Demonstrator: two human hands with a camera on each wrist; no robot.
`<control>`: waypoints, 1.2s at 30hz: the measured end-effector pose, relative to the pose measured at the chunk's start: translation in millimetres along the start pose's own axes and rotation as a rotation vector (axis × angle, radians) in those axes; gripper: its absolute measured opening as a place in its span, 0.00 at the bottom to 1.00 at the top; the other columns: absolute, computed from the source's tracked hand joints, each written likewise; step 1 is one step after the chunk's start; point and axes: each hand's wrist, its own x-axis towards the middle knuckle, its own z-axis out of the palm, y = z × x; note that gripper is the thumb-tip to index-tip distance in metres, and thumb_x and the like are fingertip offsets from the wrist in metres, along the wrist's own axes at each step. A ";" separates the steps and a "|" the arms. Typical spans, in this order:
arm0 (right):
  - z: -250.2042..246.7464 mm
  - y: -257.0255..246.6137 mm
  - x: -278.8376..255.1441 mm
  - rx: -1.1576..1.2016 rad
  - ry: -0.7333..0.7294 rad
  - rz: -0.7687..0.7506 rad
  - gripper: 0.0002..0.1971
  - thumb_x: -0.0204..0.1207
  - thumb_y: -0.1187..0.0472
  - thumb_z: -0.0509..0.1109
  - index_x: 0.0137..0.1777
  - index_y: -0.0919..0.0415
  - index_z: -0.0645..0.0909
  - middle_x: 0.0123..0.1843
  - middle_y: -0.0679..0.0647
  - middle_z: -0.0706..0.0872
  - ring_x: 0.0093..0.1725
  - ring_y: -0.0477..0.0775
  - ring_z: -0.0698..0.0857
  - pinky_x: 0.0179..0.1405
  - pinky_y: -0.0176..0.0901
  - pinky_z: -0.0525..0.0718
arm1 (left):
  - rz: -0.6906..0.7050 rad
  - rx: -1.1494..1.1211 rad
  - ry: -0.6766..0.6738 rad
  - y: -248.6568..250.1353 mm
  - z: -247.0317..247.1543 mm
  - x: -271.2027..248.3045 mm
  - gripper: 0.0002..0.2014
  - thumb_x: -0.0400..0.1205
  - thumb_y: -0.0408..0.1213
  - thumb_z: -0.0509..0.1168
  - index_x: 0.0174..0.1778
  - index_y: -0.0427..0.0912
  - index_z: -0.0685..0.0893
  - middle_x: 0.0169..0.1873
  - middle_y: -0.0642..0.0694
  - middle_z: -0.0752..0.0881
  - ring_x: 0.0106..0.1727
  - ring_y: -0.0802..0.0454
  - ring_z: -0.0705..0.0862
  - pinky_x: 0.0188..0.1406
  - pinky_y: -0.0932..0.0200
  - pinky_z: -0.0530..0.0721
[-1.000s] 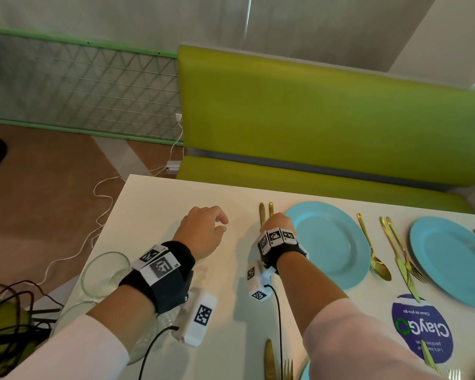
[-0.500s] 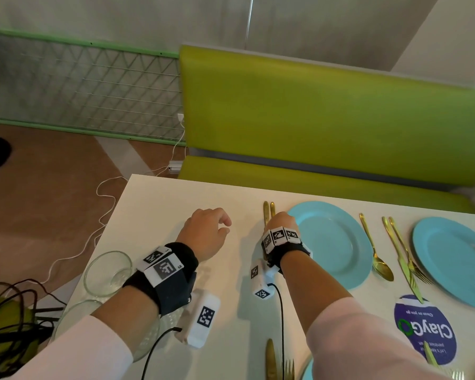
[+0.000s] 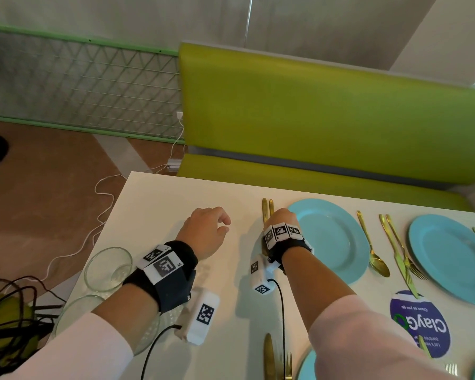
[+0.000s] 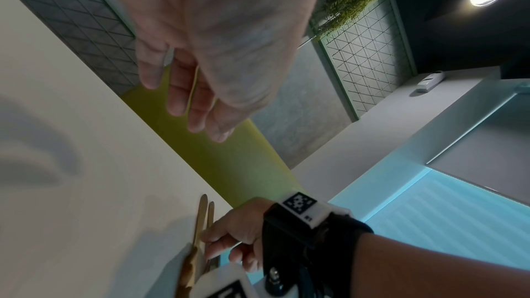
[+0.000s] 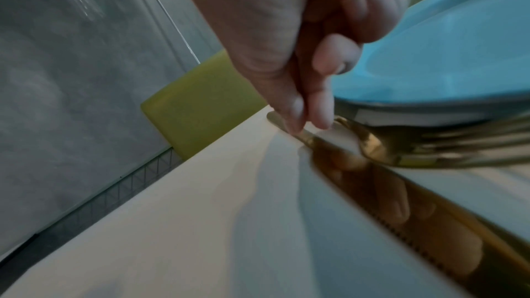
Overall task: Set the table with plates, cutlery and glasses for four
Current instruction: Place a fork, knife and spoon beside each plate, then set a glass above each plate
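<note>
Barely anything is changing since the earlier frames: the right hand [image 3: 281, 219] is still resting beside the far plate [image 3: 331, 239], and the left hand [image 3: 203, 233] is still hovering over the bench [image 3: 159, 212], having drifted only slightly.

The right hand's thumb and fingers [image 5: 318, 110] are pinching down on the handle of the knife [image 5: 401, 201], which is lying flat on the bench with the fork [image 5: 430, 151] just beside it, at the plate's left edge. The left hand is hanging loosely curled, holding nothing.

The plate is carrying nothing. A spoon [image 3: 373, 250] is lying to its right, then another knife and fork, then a second plate [image 3: 450, 253]. Two glass bowls [image 3: 107, 268] are sitting at the bench's near left corner; both are looking empty.
</note>
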 end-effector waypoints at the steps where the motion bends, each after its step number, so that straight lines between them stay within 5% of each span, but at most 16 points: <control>1: -2.2 -0.2 -2.4 -0.026 0.037 -0.030 0.10 0.81 0.64 0.59 0.41 0.65 0.80 0.50 0.60 0.87 0.55 0.60 0.86 0.40 0.45 0.77 | 0.001 -0.001 -0.001 1.1 -0.4 -1.5 0.08 0.84 0.38 0.59 0.57 0.45 0.79 0.61 0.47 0.82 0.66 0.47 0.73 0.66 0.52 0.74; 4: -14.5 -4.8 -13.8 -0.026 0.087 -0.029 0.19 0.80 0.59 0.62 0.26 0.62 0.69 0.40 0.59 0.86 0.47 0.61 0.88 0.41 0.46 0.84 | 0.015 -0.004 -0.009 5.3 -3.3 -8.0 0.08 0.84 0.38 0.59 0.58 0.46 0.79 0.62 0.47 0.81 0.66 0.47 0.73 0.65 0.52 0.74; 6: -26.9 -4.4 -26.0 -0.035 0.125 -0.052 0.21 0.80 0.55 0.64 0.26 0.62 0.69 0.35 0.57 0.82 0.37 0.58 0.84 0.39 0.46 0.85 | 0.034 -0.002 -0.013 10.0 -5.9 -14.5 0.08 0.84 0.38 0.59 0.58 0.45 0.79 0.62 0.47 0.81 0.66 0.47 0.73 0.65 0.53 0.74; 8: -40.7 -0.3 -42.3 -0.078 0.147 -0.076 0.19 0.78 0.56 0.64 0.27 0.62 0.72 0.29 0.53 0.79 0.29 0.52 0.78 0.25 0.39 0.78 | 0.059 -0.002 -0.019 15.4 -8.4 -24.3 0.09 0.84 0.38 0.59 0.58 0.45 0.79 0.62 0.46 0.81 0.65 0.47 0.74 0.64 0.54 0.73; 10: -50.4 4.8 -63.3 -0.156 0.117 -0.106 0.12 0.77 0.58 0.64 0.34 0.63 0.80 0.36 0.54 0.83 0.32 0.51 0.79 0.21 0.36 0.70 | 0.080 -0.021 -0.030 20.5 -9.8 -36.4 0.09 0.84 0.38 0.59 0.59 0.44 0.79 0.63 0.46 0.81 0.66 0.47 0.75 0.63 0.55 0.74; 12: -52.9 12.9 -89.2 -0.193 0.097 -0.164 0.11 0.77 0.59 0.63 0.40 0.62 0.86 0.43 0.55 0.88 0.41 0.54 0.85 0.30 0.39 0.79 | 0.085 -0.054 -0.051 23.5 -7.9 -51.8 0.10 0.84 0.37 0.59 0.59 0.43 0.79 0.63 0.45 0.81 0.66 0.47 0.76 0.63 0.56 0.75; 15: -41.6 33.0 -128.9 -0.114 0.098 -0.229 0.14 0.77 0.57 0.64 0.31 0.55 0.83 0.39 0.56 0.86 0.41 0.56 0.85 0.45 0.44 0.86 | 0.074 -0.084 -0.101 24.2 -0.8 -78.6 0.10 0.84 0.38 0.59 0.60 0.42 0.79 0.63 0.45 0.81 0.64 0.47 0.79 0.60 0.59 0.75; 19: -12.3 62.1 -170.0 -0.064 0.053 -0.260 0.10 0.76 0.55 0.69 0.48 0.59 0.89 0.48 0.58 0.90 0.42 0.55 0.84 0.53 0.51 0.87 | 0.030 -0.090 -0.145 13.6 13.5 -115.7 0.10 0.84 0.38 0.58 0.59 0.42 0.80 0.60 0.44 0.82 0.60 0.47 0.80 0.55 0.60 0.75; 22: 10.1 79.7 -188.3 -0.137 -0.007 -0.266 0.11 0.76 0.55 0.70 0.53 0.58 0.88 0.53 0.56 0.90 0.54 0.55 0.87 0.59 0.48 0.85 | -0.018 -0.103 -0.151 -1.6 24.1 -138.4 0.10 0.83 0.38 0.60 0.57 0.41 0.80 0.59 0.43 0.83 0.54 0.49 0.80 0.51 0.63 0.74; 27: 38.9 93.4 -199.7 -0.228 -0.122 -0.266 0.15 0.76 0.56 0.69 0.61 0.57 0.84 0.62 0.55 0.86 0.62 0.55 0.84 0.64 0.44 0.82 | -0.200 -0.158 -0.134 -37.3 39.2 -179.6 0.03 0.81 0.37 0.63 0.42 0.44 0.79 0.55 0.42 0.86 0.57 0.46 0.82 0.52 0.61 0.76; 29: 52.8 92.6 -202.0 -0.212 -0.147 -0.270 0.17 0.76 0.55 0.70 0.64 0.55 0.82 0.65 0.55 0.84 0.65 0.55 0.82 0.64 0.43 0.80 | -0.315 -0.037 -0.225 -58.0 43.3 -194.2 0.09 0.82 0.42 0.62 0.36 0.45 0.78 0.52 0.40 0.86 0.59 0.42 0.83 0.52 0.57 0.77; 31: 67.9 87.6 -205.3 -0.188 -0.173 -0.278 0.20 0.75 0.54 0.71 0.67 0.55 0.78 0.65 0.55 0.84 0.65 0.55 0.82 0.64 0.43 0.81 | -0.473 0.018 -0.245 -83.2 42.7 -206.4 0.17 0.82 0.49 0.60 0.48 0.37 0.84 0.55 0.36 0.86 0.61 0.39 0.83 0.53 0.55 0.79; 36: 105.3 63.4 -219.4 -0.057 -0.247 -0.313 0.32 0.71 0.53 0.76 0.75 0.54 0.69 0.67 0.57 0.82 0.66 0.57 0.81 0.65 0.46 0.80 | -0.815 -0.195 0.021 -148.3 27.4 -226.6 0.36 0.76 0.56 0.68 0.70 0.31 0.71 0.68 0.32 0.78 0.67 0.36 0.78 0.62 0.49 0.77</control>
